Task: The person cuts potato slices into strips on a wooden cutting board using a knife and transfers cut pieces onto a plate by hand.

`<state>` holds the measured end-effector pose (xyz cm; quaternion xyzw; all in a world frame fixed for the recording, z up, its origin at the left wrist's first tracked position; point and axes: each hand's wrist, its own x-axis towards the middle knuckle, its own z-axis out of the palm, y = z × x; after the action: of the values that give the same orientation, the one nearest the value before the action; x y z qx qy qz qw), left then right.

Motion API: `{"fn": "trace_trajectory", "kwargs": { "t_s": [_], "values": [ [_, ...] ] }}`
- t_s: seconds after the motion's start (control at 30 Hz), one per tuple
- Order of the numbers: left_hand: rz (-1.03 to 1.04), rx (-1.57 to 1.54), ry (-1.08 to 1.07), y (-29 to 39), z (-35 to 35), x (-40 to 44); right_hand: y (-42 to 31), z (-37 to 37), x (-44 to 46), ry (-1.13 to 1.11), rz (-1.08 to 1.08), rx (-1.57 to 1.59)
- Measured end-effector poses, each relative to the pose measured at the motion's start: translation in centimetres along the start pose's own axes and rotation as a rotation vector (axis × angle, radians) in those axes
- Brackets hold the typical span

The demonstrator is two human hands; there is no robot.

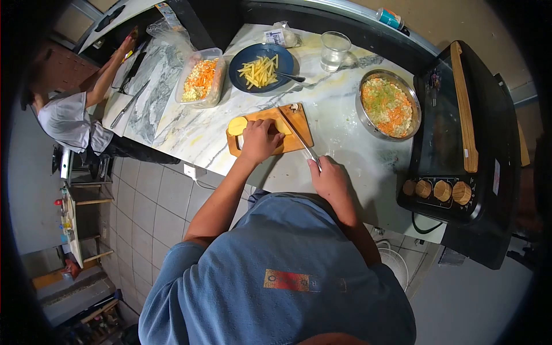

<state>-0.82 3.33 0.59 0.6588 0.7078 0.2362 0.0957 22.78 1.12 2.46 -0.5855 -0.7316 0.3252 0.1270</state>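
Head cam, 1 wide view, steep down + fwd.
From above wearer's torso point(276, 241), across table point(192, 132), near edge to far; L hand point(260, 141) & R hand point(332, 179) fairly close, twd near edge.

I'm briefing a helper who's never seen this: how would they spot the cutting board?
On the marble-patterned counter, left of the black oven, find the round blue plate. The cutting board lies nearer the person, beneath the left hand; unlike that plate, it is wooden and rectangular.
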Motion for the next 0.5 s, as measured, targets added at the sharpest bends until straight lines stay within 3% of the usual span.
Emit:
{"fn": "trace_trajectory", "kwargs": {
  "t_s": [0.5],
  "values": [
    [0.017,-0.005,0.007,-0.17,0.14,0.0,-0.02,-0.18,0.0,-0.006,-0.011,-0.005]
  ]
}}
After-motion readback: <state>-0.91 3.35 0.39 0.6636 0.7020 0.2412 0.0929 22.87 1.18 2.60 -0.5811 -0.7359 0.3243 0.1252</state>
